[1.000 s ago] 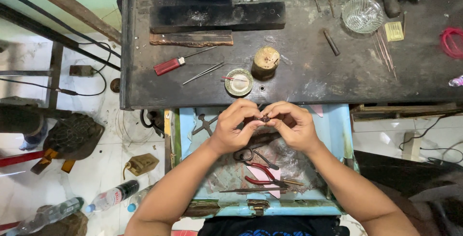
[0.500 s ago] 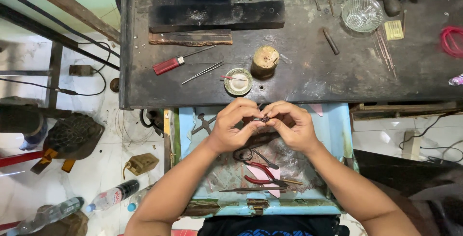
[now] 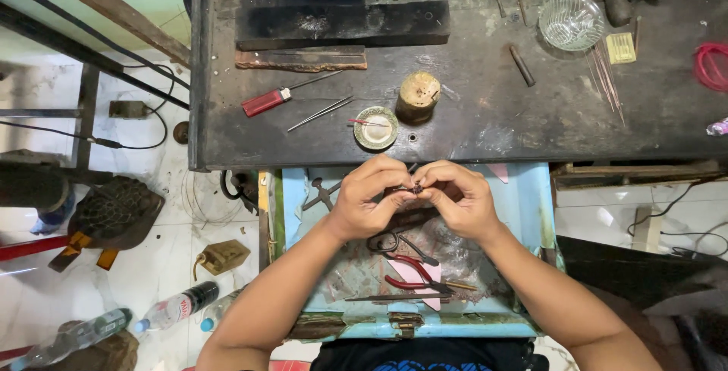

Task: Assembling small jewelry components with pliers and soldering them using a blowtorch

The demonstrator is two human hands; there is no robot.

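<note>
My left hand and my right hand meet over an open light-blue drawer below the workbench edge. Between their fingertips they pinch a tiny dark piece, too small to identify. Both hands have their fingers curled around it. Under my wrists in the drawer lie red-handled pliers, dark scissors and a thin metal rod.
The dark workbench carries a red-handled screwdriver, tweezers, a small round dish, a wooden cylinder, a glass bowl, thin needles and a black block. Plastic bottles lie on the floor at left.
</note>
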